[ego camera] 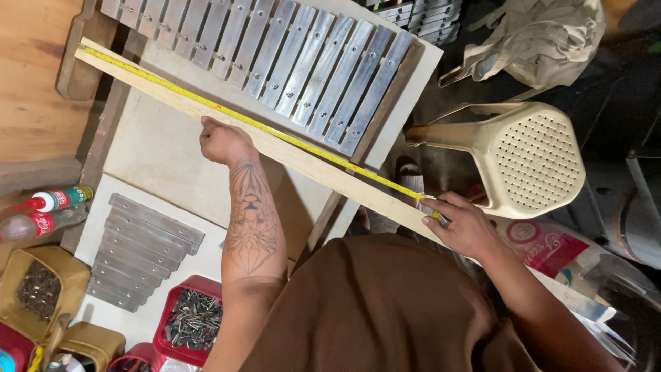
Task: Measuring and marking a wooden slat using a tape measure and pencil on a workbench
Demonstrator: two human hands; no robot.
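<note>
Across the desk (165, 155), slantwise from upper left to lower right: a long pale wooden strip (310, 165) with a yellow tape measure (227, 114) stretched flat along its top. Left hand (222, 141) curled, fingers pressed down on the tape about midway along the strip, tattooed forearm lying over the white board. Right hand (465, 224) closed around the tape's case at the strip's lower end, just off the desk edge. Beyond the strip, touching or nearly so, a row of metal bars (275, 48) on a wooden frame. Nearer the body, a smaller set of grey bars (141, 251), a red tub of screws (193, 320), a glue bottle (58, 200). Off to the right, well apart, a cream plastic stool (523, 158) on its side.
</note>
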